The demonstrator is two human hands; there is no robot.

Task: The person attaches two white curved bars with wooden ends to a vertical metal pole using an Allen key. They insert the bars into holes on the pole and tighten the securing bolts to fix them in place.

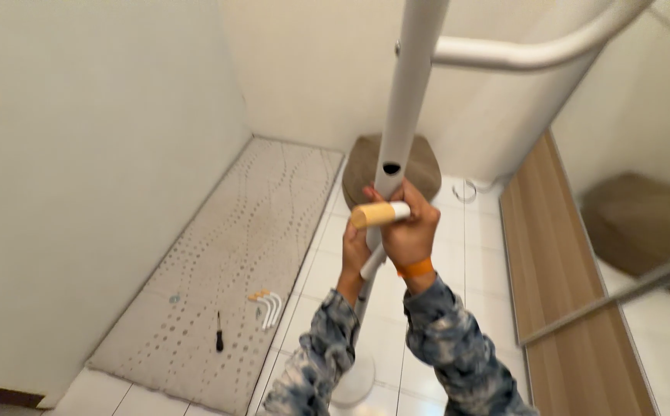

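A tall white metal pole (410,92) stands upright on a round white base (356,384), with a dark hole in its side at hand height. My right hand (408,227) grips a short white peg with a wooden tip (377,213), held crosswise against the pole just below the hole. My left hand (352,254) wraps around the pole a little lower, partly hidden behind the right hand. A white curved arm (520,54) branches off the pole near the top.
A patterned grey rug (235,254) lies on the white tiled floor; on it rest a black screwdriver (219,336), more white pegs with wooden tips (267,306) and a small washer (174,298). A brown cushion (427,166) sits behind the pole. A wood-framed mirror (581,293) leans at the right.
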